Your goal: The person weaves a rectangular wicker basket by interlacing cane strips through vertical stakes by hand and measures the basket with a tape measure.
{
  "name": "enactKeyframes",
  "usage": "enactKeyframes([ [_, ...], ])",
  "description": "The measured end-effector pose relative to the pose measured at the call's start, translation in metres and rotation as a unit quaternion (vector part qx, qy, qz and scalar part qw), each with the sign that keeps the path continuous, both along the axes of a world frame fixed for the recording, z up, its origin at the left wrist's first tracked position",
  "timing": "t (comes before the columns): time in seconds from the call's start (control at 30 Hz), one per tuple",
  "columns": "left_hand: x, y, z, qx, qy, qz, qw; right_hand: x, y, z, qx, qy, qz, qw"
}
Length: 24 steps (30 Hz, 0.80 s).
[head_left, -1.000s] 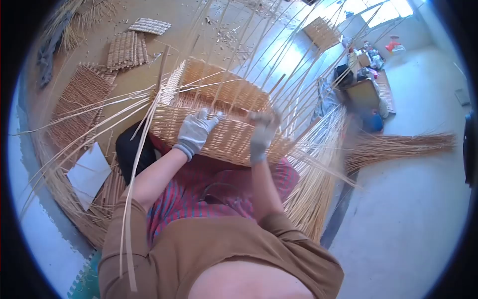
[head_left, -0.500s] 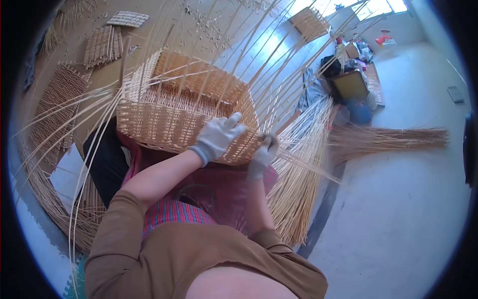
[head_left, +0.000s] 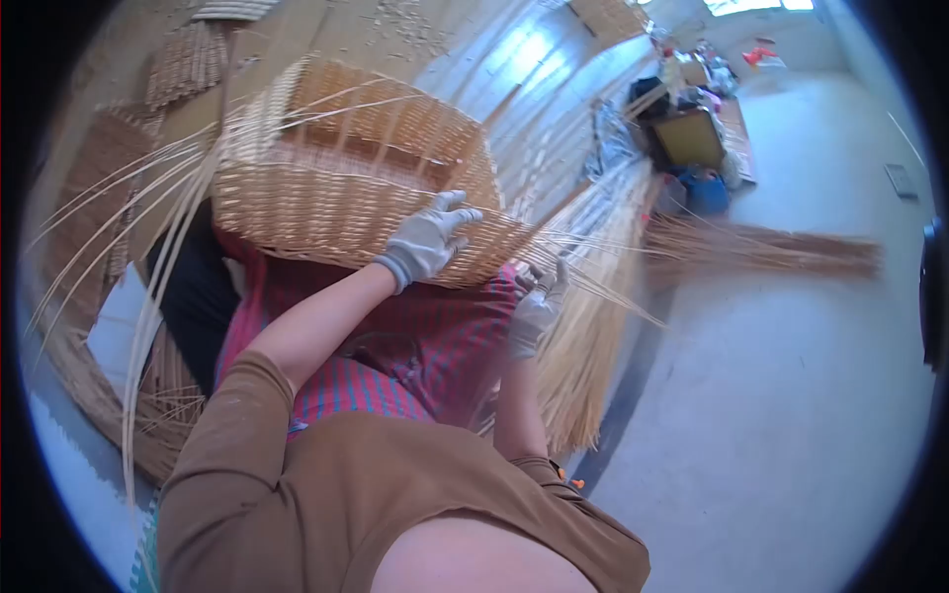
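Note:
A woven basket (head_left: 316, 212) with tall upright stakes rests tilted on my lap, over a red and blue striped cloth (head_left: 366, 390). My left hand (head_left: 425, 240), in a pale glove, grips the basket's near wall, with fingers over the rim. Just off the basket's right corner, my right hand (head_left: 537, 308), also gloved, is partly curled beside loose strands (head_left: 603, 277) that stick out from that corner. Whether it holds a strand is too blurred to tell. More long strands (head_left: 163, 212) fan out from the basket's left corner.
Pale straw bundles (head_left: 588, 366) lie right of my lap, with a brown bundle (head_left: 771, 249) beyond. Woven panels (head_left: 94, 188) lie at the left. A box (head_left: 689, 136), a blue object (head_left: 705, 190) and other items stand at the back right.
The basket has shifted left and turned in view. My left hand has slid along its wall towards the right corner. My right hand has come down and away from the rim.

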<state>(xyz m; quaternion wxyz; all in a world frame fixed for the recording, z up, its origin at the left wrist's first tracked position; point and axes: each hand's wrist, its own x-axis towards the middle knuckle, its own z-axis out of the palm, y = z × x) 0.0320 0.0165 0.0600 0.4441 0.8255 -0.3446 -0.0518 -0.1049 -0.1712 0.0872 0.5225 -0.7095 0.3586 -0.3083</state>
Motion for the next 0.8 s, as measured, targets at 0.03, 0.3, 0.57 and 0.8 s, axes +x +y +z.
enactKeyframes([
  [0.03,0.002,0.026,-0.008,-0.258,0.023,0.025,0.966,0.004,0.014,-0.015,0.013,-0.005,0.017,1.0],
  [0.3,0.061,0.295,-0.067,-0.399,-0.001,0.55,0.734,0.077,0.238,0.004,-0.086,0.124,0.616,0.773],
  [0.57,0.024,0.32,-0.052,-0.375,0.068,0.387,0.84,0.126,0.408,0.064,-0.32,0.039,0.665,0.674],
  [0.8,0.117,0.396,-0.039,-0.441,0.391,0.058,0.806,0.11,0.401,0.072,-0.394,-0.009,0.608,0.689],
])
